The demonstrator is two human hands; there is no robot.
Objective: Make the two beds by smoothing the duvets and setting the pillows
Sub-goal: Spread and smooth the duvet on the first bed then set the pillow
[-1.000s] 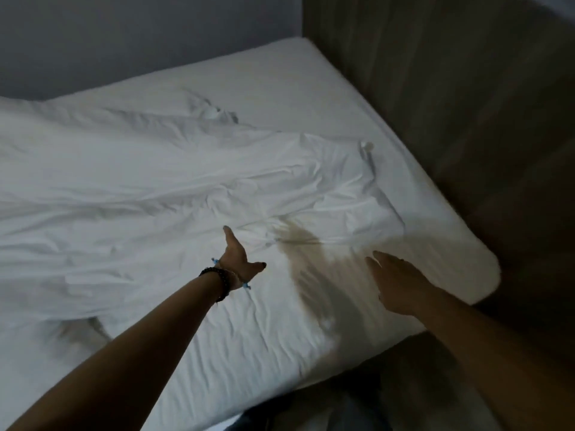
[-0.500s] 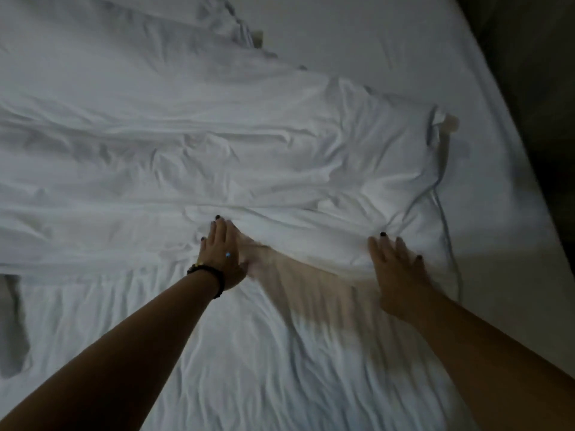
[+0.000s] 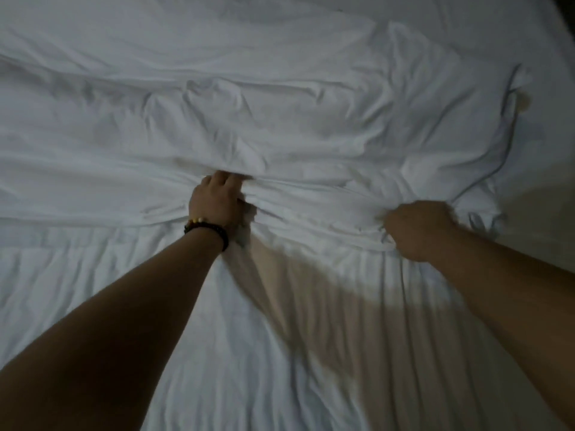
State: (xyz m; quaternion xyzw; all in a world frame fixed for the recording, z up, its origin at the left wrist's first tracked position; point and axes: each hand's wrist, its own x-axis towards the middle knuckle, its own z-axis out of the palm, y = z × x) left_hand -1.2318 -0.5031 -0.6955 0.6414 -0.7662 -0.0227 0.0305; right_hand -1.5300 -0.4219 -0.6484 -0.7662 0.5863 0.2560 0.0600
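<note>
Fingers of the left hand and right hand clench the near edge of the rumpled duvet across the bed sheet; soft, light, probably best pulled by this hem.

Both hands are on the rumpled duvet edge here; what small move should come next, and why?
Probably pull that edge toward the body. The left hand and right hand each grip the near edge of the duvet, which lies bunched and creased, with bare sheet showing in front of it, so drawing it back should spread it.
</note>
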